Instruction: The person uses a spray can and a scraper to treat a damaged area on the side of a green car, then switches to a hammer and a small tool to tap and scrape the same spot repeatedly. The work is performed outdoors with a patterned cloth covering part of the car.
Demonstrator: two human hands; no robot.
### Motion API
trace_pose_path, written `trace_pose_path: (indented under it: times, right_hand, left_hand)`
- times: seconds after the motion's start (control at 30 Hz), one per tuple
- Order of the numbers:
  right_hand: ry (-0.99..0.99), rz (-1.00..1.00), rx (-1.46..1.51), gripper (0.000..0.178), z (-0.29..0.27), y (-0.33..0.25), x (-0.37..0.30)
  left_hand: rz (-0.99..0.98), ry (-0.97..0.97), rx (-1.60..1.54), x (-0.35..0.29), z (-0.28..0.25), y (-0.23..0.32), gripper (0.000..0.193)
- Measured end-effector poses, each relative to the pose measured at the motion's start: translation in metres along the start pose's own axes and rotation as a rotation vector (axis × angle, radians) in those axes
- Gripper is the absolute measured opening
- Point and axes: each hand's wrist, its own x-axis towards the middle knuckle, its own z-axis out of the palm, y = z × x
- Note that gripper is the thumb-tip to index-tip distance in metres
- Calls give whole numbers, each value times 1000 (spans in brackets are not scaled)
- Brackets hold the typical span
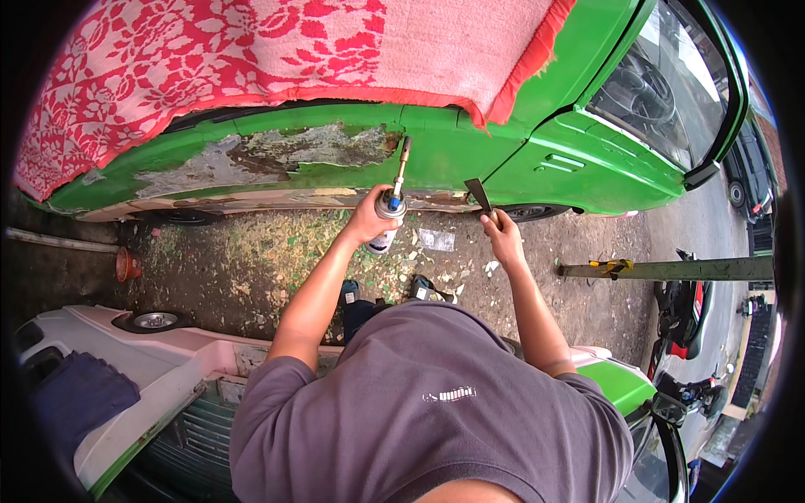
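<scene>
My left hand [366, 220] is wrapped round the can of a gas blowtorch [396, 201]. Its brass nozzle points away from me toward a green vehicle's side panel [436, 138], near the right end of a patch of peeled paint [310, 151]. No flame can be made out. In my right hand [505, 239] is a scraper [479, 195], gripped by its handle. The dark flat blade angles up and left, close to the panel's lower edge; whether it touches cannot be told. Bare grey and brown layers show inside the peeled patch.
A red and pink patterned cloth [319, 50] drapes over the vehicle's upper part. Paint flakes [277, 251] litter the ground by my feet. Behind me stands another vehicle [210, 348]. To the right is a metal post [671, 269]; an orange pot [127, 265] sits left.
</scene>
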Motion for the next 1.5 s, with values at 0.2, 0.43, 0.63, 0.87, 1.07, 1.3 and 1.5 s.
trace_pose_path:
  times: [0.2, 0.43, 0.63, 0.87, 1.07, 1.3, 1.5]
  right_hand:
    - [12, -1, 4, 44, 0, -1, 8]
    - [34, 44, -35, 45, -1, -1, 3]
    - [34, 29, -34, 48, -2, 12, 6]
    - [25, 37, -32, 48, -1, 15, 7]
    - [10, 39, -28, 48, 0, 9, 6]
    - [38, 22, -23, 47, 2, 7, 4]
    - [18, 45, -34, 46, -3, 13, 1]
  left_hand:
    - [-14, -8, 23, 8, -1, 4, 68]
    - [-38, -21, 78, 2, 2, -18, 71]
    - [-64, -16, 33, 1, 4, -30, 69]
    - [-49, 23, -13, -5, 5, -30, 68]
    - [-3, 12, -52, 1, 2, -13, 70]
    - [-23, -28, 6, 6, 4, -1, 68]
    - [-7, -38, 12, 4, 11, -7, 67]
